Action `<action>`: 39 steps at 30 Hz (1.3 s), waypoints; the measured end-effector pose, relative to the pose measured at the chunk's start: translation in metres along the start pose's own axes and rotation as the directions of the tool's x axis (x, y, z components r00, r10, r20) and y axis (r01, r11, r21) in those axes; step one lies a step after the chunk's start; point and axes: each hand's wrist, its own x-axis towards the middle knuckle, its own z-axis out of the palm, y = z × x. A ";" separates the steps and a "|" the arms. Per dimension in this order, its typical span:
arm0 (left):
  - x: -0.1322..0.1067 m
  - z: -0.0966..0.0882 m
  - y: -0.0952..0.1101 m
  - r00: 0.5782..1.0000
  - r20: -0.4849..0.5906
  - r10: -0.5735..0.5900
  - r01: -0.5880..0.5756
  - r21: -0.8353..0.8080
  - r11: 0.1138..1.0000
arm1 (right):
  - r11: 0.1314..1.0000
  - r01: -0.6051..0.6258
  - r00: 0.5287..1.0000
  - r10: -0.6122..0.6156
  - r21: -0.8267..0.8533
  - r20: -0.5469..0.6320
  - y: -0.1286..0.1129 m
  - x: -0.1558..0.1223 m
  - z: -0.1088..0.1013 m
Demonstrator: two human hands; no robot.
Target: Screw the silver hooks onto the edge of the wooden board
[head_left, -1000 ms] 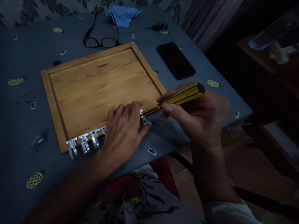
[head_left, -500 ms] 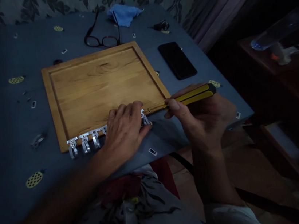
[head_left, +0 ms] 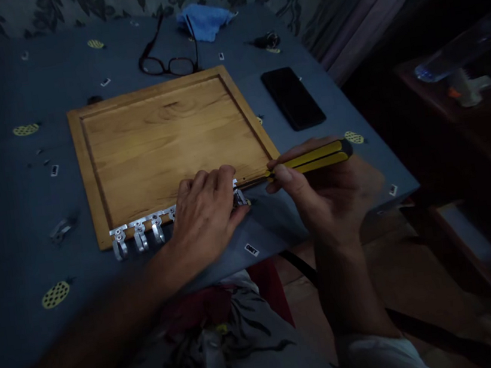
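Note:
A wooden board [head_left: 162,140] lies on a blue tablecloth [head_left: 12,196]. Along its near edge sits a row of metal hooks [head_left: 139,237]. My left hand [head_left: 206,213] lies palm down over the right part of that row, fingers curled onto the board's edge, pressing on a hook [head_left: 239,197]. My right hand [head_left: 323,192] grips a yellow and black screwdriver [head_left: 314,158]; its tip points left at the hook by my left fingertips.
Glasses [head_left: 170,61] and a blue cloth [head_left: 204,23] lie beyond the board. A black phone [head_left: 293,98] rests to its right. A loose metal hook [head_left: 62,228] and small bits lie left. The table's edge drops off at the right, beside dark furniture.
The screwdriver drew back to the right half a second ago, then came left again toward the hook. My left hand has stayed on the hooks.

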 end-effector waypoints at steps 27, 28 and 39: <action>-0.001 0.003 -0.001 0.999 -0.037 -0.001 0.001 -0.013 1.000 | 0.992 0.013 1.000 -0.015 -0.122 -0.014 0.000 -0.003 0.011; -0.001 0.003 -0.001 0.999 -0.040 0.000 -0.001 -0.013 1.000 | 0.989 -0.005 0.998 -0.004 -0.146 -0.066 0.001 -0.005 0.014; -0.001 0.002 0.000 1.000 -0.020 -0.001 0.001 -0.020 1.000 | 0.998 -0.017 0.919 -0.006 -0.055 -0.394 -0.003 -0.014 0.030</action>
